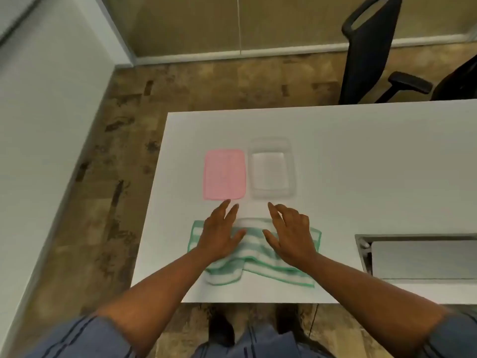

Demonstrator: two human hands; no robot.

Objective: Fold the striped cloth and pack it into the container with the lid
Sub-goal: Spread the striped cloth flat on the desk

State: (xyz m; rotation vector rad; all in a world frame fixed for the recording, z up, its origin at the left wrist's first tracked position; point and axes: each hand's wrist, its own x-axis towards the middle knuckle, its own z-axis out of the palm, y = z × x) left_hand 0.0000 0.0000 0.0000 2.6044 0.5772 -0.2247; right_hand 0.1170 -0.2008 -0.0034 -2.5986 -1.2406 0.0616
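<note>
Striped cloth (258, 250) is lying rumpled under the flat, spread, ungrasping left hand (219, 235) and right hand (291, 235), pink lid (224, 174) and clear container (271, 168) sitting unobstructed beyond.

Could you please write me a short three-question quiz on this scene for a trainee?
1. True or false: the pink lid is sealed on the clear container.
2. Which lies nearest the person? A) lid B) container C) striped cloth
3. What do the left hand and right hand hold?

Key
1. False: the lid lies flat on the table, left of the open container.
2. C
3. Nothing: both are open, fingers spread, above the cloth.
</note>
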